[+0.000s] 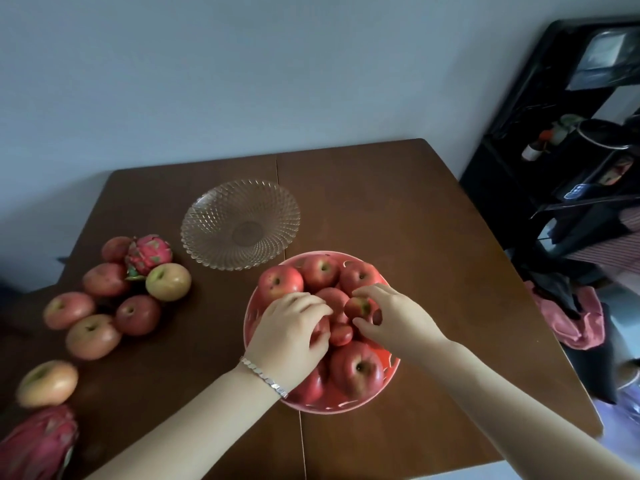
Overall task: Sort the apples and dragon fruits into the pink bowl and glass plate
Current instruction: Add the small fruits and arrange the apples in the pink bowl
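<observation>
The pink bowl (250, 315) sits at the table's middle, piled with several red apples (356, 370). My left hand (289, 336) reaches into it with fingers curled over an apple in the pile. My right hand (391, 315) pinches a small red apple (358, 307) just above the pile. The glass plate (240, 223) stands empty behind the bowl, to the left. Several loose apples (138, 314) lie on the left of the table. A small dragon fruit (149, 254) rests among them, and a larger dragon fruit (38, 443) lies at the bottom-left corner.
The brown wooden table (398, 220) has a seam down its middle and stands against a pale wall. A black shelf unit (571, 150) with bottles and appliances stands to the right. Pink cloth (568, 317) lies beside the table's right edge.
</observation>
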